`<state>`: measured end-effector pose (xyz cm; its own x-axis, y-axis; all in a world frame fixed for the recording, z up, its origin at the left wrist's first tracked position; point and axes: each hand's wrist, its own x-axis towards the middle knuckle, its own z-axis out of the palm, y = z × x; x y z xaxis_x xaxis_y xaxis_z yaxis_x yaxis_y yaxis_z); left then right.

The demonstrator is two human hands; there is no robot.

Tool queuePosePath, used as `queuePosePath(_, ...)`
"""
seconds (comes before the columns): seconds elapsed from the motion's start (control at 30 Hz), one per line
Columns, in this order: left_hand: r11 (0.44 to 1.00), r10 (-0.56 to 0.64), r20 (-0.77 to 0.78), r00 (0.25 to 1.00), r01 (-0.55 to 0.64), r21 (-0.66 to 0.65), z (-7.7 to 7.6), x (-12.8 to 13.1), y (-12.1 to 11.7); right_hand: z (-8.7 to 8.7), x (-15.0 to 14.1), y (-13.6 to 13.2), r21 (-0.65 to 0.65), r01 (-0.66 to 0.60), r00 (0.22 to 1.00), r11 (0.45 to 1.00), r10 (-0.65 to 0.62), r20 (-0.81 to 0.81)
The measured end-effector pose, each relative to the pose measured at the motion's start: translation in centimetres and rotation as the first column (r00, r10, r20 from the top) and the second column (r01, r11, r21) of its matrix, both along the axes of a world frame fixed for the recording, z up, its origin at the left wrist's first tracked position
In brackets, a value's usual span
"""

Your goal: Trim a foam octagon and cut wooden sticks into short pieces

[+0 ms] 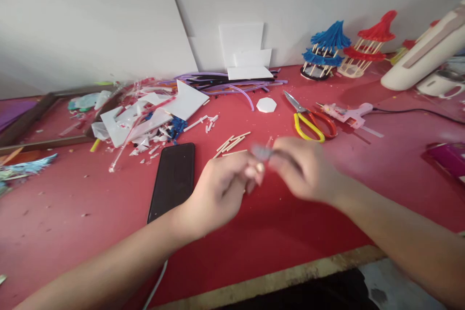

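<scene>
My left hand (pixel 220 193) and my right hand (pixel 303 169) meet above the middle of the red table (pixel 72 213). Both are blurred by motion. Their fingers are pinched together on a small grey-and-pink piece (pixel 262 153) held between them; I cannot make out what it is. Just behind the hands lie several short wooden sticks (pixel 232 144). A black phone (pixel 172 180) lies flat to the left of my left hand.
Yellow and red scissors (pixel 308 118) and a glue gun (pixel 347 114) lie at right. A white octagon (pixel 266 105), coloured tubes (pixel 232 87), plastic scraps (pixel 145 116), two small pagoda models (pixel 327 53) and white cards (pixel 243 53) sit near the wall.
</scene>
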<state>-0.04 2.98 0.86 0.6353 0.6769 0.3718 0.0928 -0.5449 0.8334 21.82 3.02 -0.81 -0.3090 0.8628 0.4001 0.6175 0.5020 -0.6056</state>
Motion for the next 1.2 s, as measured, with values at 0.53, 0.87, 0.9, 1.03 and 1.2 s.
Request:
queuePosePath(0.53,0.994,0.106,-0.045,0.993,-0.104,0.042,-1.5,0.7,1.3,0.1,-2.2,-1.3,0.083,-0.091,0.994,0.992,0.096,-0.058)
queuePosePath(0.87,0.989,0.110,-0.045,0.993,-0.105,0.106,-1.7,0.7,1.3,0.2,-2.5,-1.5,0.044,-0.103,0.994,0.994,0.105,-0.038)
queuePosePath(0.9,0.989,0.104,-0.041,0.994,-0.099,0.107,-1.8,0.7,1.3,0.2,-2.4,-1.5,0.045,-0.109,0.993,0.993,0.111,-0.042)
queuePosePath(1.03,0.991,0.093,-0.040,0.995,-0.089,0.103,-2.1,0.7,1.3,0.3,-2.4,-1.6,0.048,-0.125,0.990,0.991,0.127,-0.056)
queuePosePath(1.2,0.993,0.095,-0.045,0.994,-0.091,0.081,-2.0,0.7,1.2,0.3,-2.4,-1.6,0.018,-0.133,0.989,0.991,0.134,-0.058)
